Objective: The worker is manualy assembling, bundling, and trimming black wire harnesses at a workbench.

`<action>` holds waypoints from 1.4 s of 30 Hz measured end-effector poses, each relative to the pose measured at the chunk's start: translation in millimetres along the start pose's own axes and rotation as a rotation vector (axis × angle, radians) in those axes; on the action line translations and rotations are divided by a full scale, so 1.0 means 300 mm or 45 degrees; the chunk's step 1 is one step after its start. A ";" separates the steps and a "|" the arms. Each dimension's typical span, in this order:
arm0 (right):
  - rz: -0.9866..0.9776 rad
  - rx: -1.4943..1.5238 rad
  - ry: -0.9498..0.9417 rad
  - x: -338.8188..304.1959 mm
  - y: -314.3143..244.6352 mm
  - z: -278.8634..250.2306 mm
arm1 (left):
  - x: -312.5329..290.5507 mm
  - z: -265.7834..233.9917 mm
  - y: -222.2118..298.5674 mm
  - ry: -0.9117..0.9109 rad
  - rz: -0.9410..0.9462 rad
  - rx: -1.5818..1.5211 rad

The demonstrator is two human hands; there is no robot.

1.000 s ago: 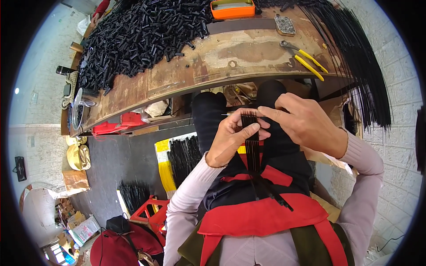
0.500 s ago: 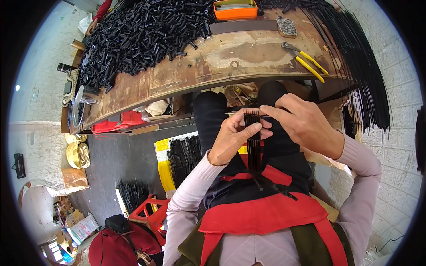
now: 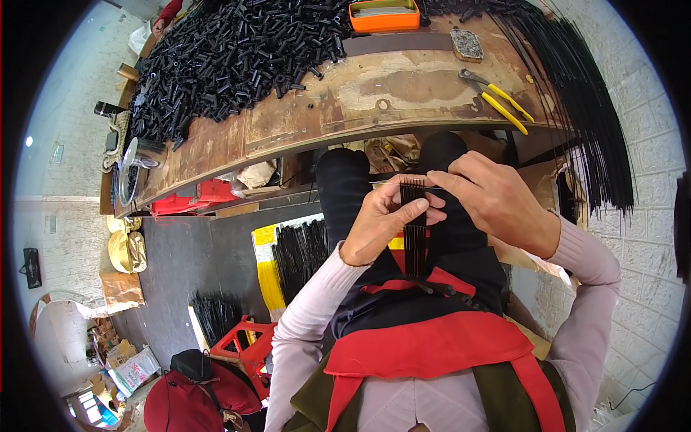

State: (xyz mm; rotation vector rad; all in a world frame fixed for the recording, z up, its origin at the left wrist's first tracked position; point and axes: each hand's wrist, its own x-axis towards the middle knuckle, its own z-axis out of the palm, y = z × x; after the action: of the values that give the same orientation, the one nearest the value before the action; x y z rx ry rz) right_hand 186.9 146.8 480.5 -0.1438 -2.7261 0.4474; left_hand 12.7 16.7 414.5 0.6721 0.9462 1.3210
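In front of my lap, my left hand (image 3: pixel 385 219) is closed around a flat row of thin black rods (image 3: pixel 415 245). Its thumb presses across their front, and their upper ends stand up side by side above the fingers. A thin, needle-like line crosses near these upper ends and pokes out to the left of my left hand. My right hand (image 3: pixel 497 201) is beside it, thumb and index finger pinched together at the rods' top right. What lies in that pinch is too small to make out. The lower ends of the rods hang toward the red apron (image 3: pixel 432 342).
On the wooden workbench (image 3: pixel 302 126) lie a large heap of short black tubes (image 3: pixel 237 68), an orange tin (image 3: pixel 385 21), yellow-handled pliers (image 3: pixel 504 108) and a small grey block (image 3: pixel 466 45). Long black rods (image 3: pixel 590 122) overhang its right end. A red stool (image 3: pixel 245 353) stands at lower left.
Both hands keep nearly the same pose, with the right fingertips shifted slightly to the right. The view has moved a little; the rods stay in my left hand.
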 end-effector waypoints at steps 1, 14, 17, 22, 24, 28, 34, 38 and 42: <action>-0.002 -0.001 0.000 -0.002 -0.003 -0.001 | 0.000 0.003 0.003 -0.007 -0.006 -0.002; -0.022 0.003 0.055 0.020 -0.016 0.003 | 0.002 -0.002 0.000 -0.089 0.029 -0.015; -0.026 0.018 0.036 0.024 -0.008 0.007 | 0.005 -0.004 -0.002 -0.044 0.009 -0.021; -0.062 0.044 0.144 0.011 -0.012 0.007 | 0.003 -0.012 -0.002 -0.012 -0.009 -0.021; 0.087 -0.139 0.140 -0.019 -0.032 -0.026 | 0.004 -0.016 0.001 -0.011 -0.005 -0.019; 0.114 -0.153 0.072 -0.069 -0.017 -0.028 | 0.010 -0.015 0.004 -0.024 -0.017 -0.007; 0.080 -0.129 0.106 -0.056 -0.019 -0.040 | 0.014 -0.012 0.008 -0.019 -0.003 -0.012; 0.097 -0.105 0.101 -0.063 -0.024 -0.037 | 0.010 -0.009 0.008 -0.015 0.002 -0.023; 0.128 -0.040 0.116 -0.074 -0.024 -0.022 | 0.002 -0.010 0.002 -0.012 0.012 -0.019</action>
State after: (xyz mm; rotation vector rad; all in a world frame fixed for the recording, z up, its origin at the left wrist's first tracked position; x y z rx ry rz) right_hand 209.7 138.5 481.0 -0.3032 -2.6459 0.4151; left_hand 9.9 17.0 413.5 0.6714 0.9253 1.3309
